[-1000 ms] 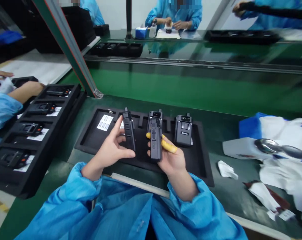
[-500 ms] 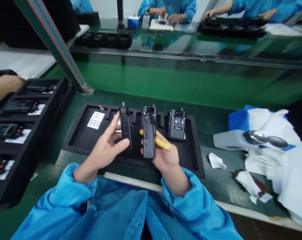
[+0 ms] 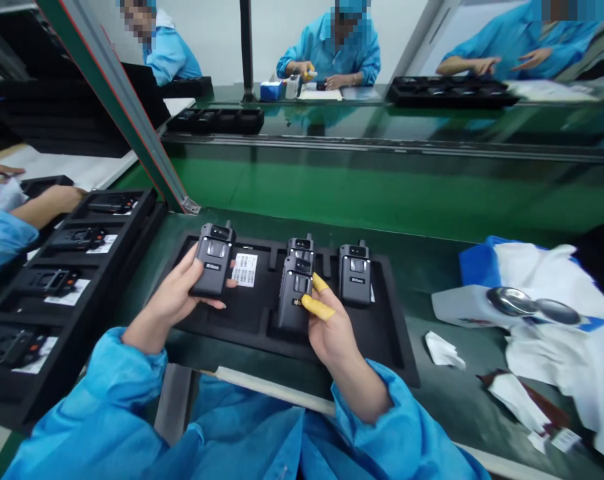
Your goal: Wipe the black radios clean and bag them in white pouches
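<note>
My left hand point(image 3: 177, 293) grips a black handheld radio point(image 3: 212, 270) with a stubby antenna, its clip side and Riton label facing me, above the left part of a black foam tray point(image 3: 405, 333). In my right hand point(image 3: 332, 327), with yellow covers on two fingers, is a second handheld radio point(image 3: 289, 310), tilted, over the tray's middle. Partly hidden behind it, another radio point(image 3: 301, 245) sits in the tray. One more radio point(image 3: 355, 273) stands in the right compartment. A white barcode label sheet point(image 3: 245, 270) lies in the tray beside my left hand.
At left, another foam tray point(image 3: 145, 217) holds several radios with labels, a co-worker's arm point(image 3: 52, 203) beyond it. A metal post point(image 3: 127, 113) rises behind. On the right lie a white bottle point(image 3: 462, 307), white cloths point(image 3: 542, 347) and a torn wrapper point(image 3: 527, 400). Co-workers sit opposite.
My left hand has moved left and turned its radio from edge-on to show the labelled side. The right-hand radio has also turned to show its clip side. The view has tipped upward.
</note>
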`<state>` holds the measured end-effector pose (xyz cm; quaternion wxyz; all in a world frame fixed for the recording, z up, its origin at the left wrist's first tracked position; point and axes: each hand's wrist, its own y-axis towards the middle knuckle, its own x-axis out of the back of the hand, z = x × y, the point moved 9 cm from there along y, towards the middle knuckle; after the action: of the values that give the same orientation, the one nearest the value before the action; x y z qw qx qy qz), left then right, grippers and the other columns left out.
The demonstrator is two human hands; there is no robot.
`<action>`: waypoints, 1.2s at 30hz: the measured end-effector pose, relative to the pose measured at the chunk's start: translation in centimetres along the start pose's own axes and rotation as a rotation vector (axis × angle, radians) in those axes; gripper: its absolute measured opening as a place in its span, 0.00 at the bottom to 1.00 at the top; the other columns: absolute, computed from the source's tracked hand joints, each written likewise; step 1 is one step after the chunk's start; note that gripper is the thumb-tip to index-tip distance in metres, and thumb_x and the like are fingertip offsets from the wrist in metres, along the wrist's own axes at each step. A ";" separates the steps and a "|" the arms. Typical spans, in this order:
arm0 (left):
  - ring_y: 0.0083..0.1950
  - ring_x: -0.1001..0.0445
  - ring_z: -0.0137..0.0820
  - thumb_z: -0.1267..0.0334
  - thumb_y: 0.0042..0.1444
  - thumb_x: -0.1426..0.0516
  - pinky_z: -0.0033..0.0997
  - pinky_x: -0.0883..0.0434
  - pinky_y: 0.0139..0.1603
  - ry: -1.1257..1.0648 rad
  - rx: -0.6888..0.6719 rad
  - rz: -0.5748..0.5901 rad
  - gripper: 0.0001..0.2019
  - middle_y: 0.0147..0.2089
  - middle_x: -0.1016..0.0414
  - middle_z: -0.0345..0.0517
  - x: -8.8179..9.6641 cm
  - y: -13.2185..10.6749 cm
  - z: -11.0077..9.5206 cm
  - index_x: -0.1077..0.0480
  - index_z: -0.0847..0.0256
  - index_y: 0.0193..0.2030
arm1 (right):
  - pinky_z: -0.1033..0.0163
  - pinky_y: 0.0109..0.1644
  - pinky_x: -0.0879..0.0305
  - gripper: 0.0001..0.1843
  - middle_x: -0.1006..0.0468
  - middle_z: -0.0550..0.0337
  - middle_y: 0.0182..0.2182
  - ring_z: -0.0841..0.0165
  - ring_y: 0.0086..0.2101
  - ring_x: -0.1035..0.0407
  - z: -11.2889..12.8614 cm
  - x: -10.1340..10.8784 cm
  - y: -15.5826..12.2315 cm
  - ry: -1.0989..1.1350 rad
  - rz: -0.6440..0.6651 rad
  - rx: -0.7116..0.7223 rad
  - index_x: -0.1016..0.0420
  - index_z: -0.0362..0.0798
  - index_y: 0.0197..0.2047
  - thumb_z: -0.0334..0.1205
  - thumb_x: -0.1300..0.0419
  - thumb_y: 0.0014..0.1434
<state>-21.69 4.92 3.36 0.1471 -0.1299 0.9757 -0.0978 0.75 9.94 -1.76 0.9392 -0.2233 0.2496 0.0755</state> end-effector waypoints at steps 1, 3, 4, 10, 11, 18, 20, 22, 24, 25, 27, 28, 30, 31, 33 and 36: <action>0.36 0.20 0.42 0.45 0.46 0.36 0.34 0.23 0.20 0.062 -0.009 -0.036 0.36 0.46 0.23 0.52 0.7 0.3 -0.5 0.40 0.51 0.61 | 0.61 0.51 0.33 0.29 0.21 0.62 0.44 0.63 0.48 0.29 0.5 -0.6 0.1 -0.038 0.005 0.012 0.28 0.52 0.43 0.39 0.32 0.32; 0.33 0.20 0.38 0.50 0.48 0.36 0.32 0.23 0.19 0.196 -0.019 -0.101 0.33 0.43 0.23 0.49 1.9 1.2 -1.3 0.39 0.54 0.61 | 0.61 0.50 0.32 0.33 0.21 0.61 0.44 0.65 0.46 0.29 1.6 -2.5 0.6 -0.118 0.064 0.048 0.30 0.52 0.48 0.39 0.33 0.35; 0.32 0.21 0.37 0.52 0.51 0.38 0.31 0.24 0.19 0.255 -0.027 -0.131 0.32 0.42 0.24 0.48 2.4 1.8 -1.6 0.39 0.55 0.61 | 0.61 0.49 0.32 0.34 0.21 0.61 0.44 0.65 0.45 0.28 2.1 -3.6 1.0 -0.163 0.096 0.077 0.32 0.52 0.51 0.38 0.34 0.37; 0.38 0.21 0.35 0.60 0.64 0.53 0.36 0.21 0.31 0.718 0.016 -0.235 0.22 0.48 0.24 0.52 4.4 5.3 -1.5 0.41 0.60 0.64 | 0.58 0.51 0.31 0.37 0.24 0.52 0.48 0.66 0.45 0.28 1.1 -9.0 6.4 -0.690 0.074 0.187 0.45 0.45 0.64 0.33 0.43 0.50; 0.39 0.21 0.35 0.61 0.64 0.54 0.36 0.22 0.33 0.790 0.013 -0.254 0.21 0.49 0.24 0.52 4.7 5.6 -1.4 0.40 0.60 0.63 | 0.57 0.53 0.32 0.39 0.25 0.50 0.50 0.65 0.48 0.29 0.6 -9.4 7.2 -0.764 0.050 0.185 0.48 0.43 0.66 0.33 0.43 0.51; 0.57 0.31 0.52 0.62 0.60 0.49 0.55 0.37 0.59 1.242 -0.097 -0.437 0.19 0.51 0.28 0.62 5.3 4.7 -2.9 0.31 0.67 0.54 | 0.49 0.64 0.44 0.41 0.35 0.35 0.58 0.53 0.59 0.39 -0.8 -10.5 7.2 -0.985 0.075 0.169 0.52 0.34 0.68 0.32 0.44 0.52; 0.61 0.36 0.54 0.62 0.59 0.48 0.57 0.41 0.61 1.334 -0.132 -0.447 0.20 0.56 0.33 0.65 4.8 3.9 -3.2 0.32 0.68 0.56 | 0.48 0.63 0.42 0.40 0.35 0.35 0.59 0.53 0.58 0.37 -0.2 -10.0 6.2 -1.007 0.108 0.165 0.49 0.35 0.67 0.31 0.43 0.52; 0.61 0.37 0.54 0.62 0.58 0.47 0.55 0.40 0.61 1.441 -0.236 -0.422 0.23 0.58 0.36 0.65 3.3 2.6 -3.2 0.35 0.68 0.59 | 0.49 0.62 0.40 0.37 0.38 0.39 0.61 0.56 0.58 0.37 1.1 -9.3 4.6 -1.032 0.180 0.255 0.45 0.40 0.66 0.32 0.44 0.53; 0.55 0.33 0.50 0.60 0.58 0.47 0.51 0.35 0.57 1.525 -0.424 -0.315 0.22 0.52 0.33 0.63 0.5 0.8 -2.3 0.34 0.69 0.58 | 0.50 0.61 0.37 0.31 0.36 0.47 0.60 0.60 0.56 0.35 2.6 -8.2 2.0 -1.101 0.299 0.429 0.39 0.47 0.64 0.34 0.45 0.56; 0.51 0.30 0.47 0.58 0.59 0.47 0.47 0.32 0.54 1.530 -0.525 -0.225 0.21 0.46 0.31 0.59 -1.2 -0.3 -1.3 0.33 0.69 0.56 | 0.51 0.59 0.35 0.27 0.33 0.49 0.58 0.61 0.55 0.34 3.2 -7.3 0.4 -1.160 0.359 0.516 0.35 0.48 0.61 0.36 0.46 0.57; 0.43 0.28 0.41 0.54 0.61 0.47 0.41 0.29 0.47 1.477 -0.662 -0.005 0.19 0.40 0.30 0.52 -4.3 -2.5 1.2 0.31 0.66 0.52 | 0.51 0.56 0.33 0.20 0.27 0.48 0.51 0.61 0.50 0.31 3.9 -4.5 -2.4 -1.321 0.386 0.625 0.28 0.46 0.55 0.38 0.45 0.59; 0.42 0.28 0.40 0.52 0.60 0.47 0.40 0.28 0.45 1.455 -0.712 0.075 0.19 0.39 0.29 0.51 -5.6 -3.6 2.3 0.30 0.64 0.51 | 0.51 0.54 0.31 0.18 0.26 0.48 0.47 0.60 0.48 0.30 4.3 -2.7 -3.5 -1.405 0.350 0.661 0.26 0.45 0.52 0.39 0.44 0.59; 0.40 0.27 0.40 0.49 0.59 0.45 0.40 0.28 0.41 1.449 -0.784 0.172 0.20 0.39 0.27 0.51 -7.2 -5.0 4.2 0.30 0.64 0.49 | 0.50 0.50 0.29 0.17 0.26 0.47 0.43 0.59 0.44 0.30 5.0 0.9 -5.3 -1.537 0.240 0.721 0.24 0.44 0.48 0.43 0.39 0.57; 0.39 0.27 0.40 0.49 0.59 0.45 0.40 0.28 0.40 1.454 -0.816 0.203 0.20 0.38 0.27 0.51 -7.7 -5.4 4.8 0.30 0.64 0.48 | 0.50 0.48 0.29 0.19 0.26 0.47 0.41 0.59 0.43 0.31 5.1 2.4 -6.0 -1.577 0.201 0.740 0.24 0.44 0.47 0.45 0.37 0.55; 0.37 0.26 0.38 0.50 0.60 0.46 0.38 0.28 0.38 1.454 -0.877 0.268 0.17 0.36 0.25 0.49 -8.5 -5.9 5.4 0.29 0.63 0.45 | 0.52 0.45 0.28 0.22 0.27 0.48 0.40 0.60 0.41 0.32 4.7 4.6 -7.1 -1.623 0.191 0.759 0.24 0.45 0.48 0.46 0.34 0.52; 0.35 0.25 0.34 0.55 0.62 0.46 0.33 0.29 0.38 1.417 -0.995 0.345 0.12 0.33 0.25 0.45 -9.4 -6.6 5.1 0.29 0.62 0.41 | 0.54 0.42 0.30 0.17 0.26 0.49 0.38 0.62 0.39 0.33 3.4 6.0 -8.2 -1.662 0.208 0.800 0.25 0.45 0.48 0.39 0.37 0.55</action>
<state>-9.94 0.53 2.58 -0.5533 0.0613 0.7730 0.3042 9.52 4.41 0.98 0.8120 0.2665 -0.4777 0.2034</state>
